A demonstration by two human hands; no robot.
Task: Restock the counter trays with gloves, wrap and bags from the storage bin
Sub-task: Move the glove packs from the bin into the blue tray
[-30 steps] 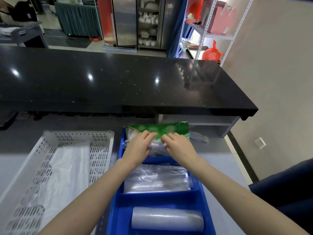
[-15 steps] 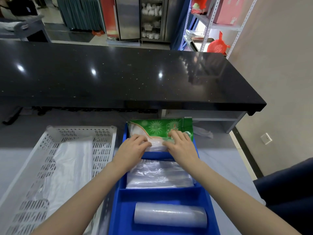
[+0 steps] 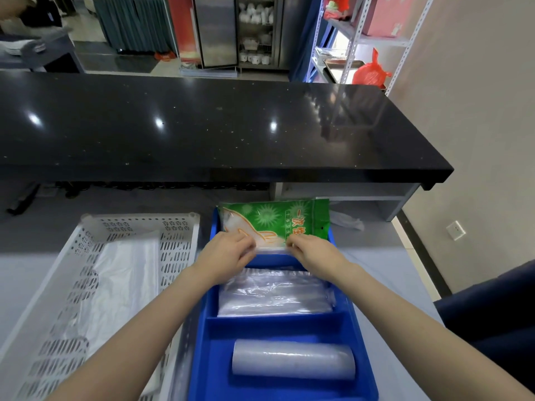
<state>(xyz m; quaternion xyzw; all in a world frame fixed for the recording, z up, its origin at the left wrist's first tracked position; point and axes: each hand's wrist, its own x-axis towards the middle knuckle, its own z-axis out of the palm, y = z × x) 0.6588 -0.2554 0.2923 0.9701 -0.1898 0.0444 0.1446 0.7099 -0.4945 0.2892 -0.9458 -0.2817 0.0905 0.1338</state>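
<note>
A blue divided tray (image 3: 214,337) lies in front of me on the grey table. In its far compartment lies a green glove packet (image 3: 278,219). My left hand (image 3: 228,256) and my right hand (image 3: 314,251) both pinch the packet's near edge. The middle compartment holds a flat stack of clear plastic bags (image 3: 275,293). A roll of clear wrap (image 3: 293,363) lies in the near compartment. To the left stands a white perforated storage bin (image 3: 179,256) with white plastic bags (image 3: 121,285) lying inside it.
A black counter (image 3: 202,125) overhangs the table just beyond the tray. A crumpled clear bag (image 3: 347,222) lies right of the tray's far end. A dark blue chair (image 3: 492,314) is at my right. Shelving and a cabinet stand beyond the counter.
The glove packet has been spread flatter into the far compartment. Both hands slid back toward its near edge, and my head has tilted slightly.
</note>
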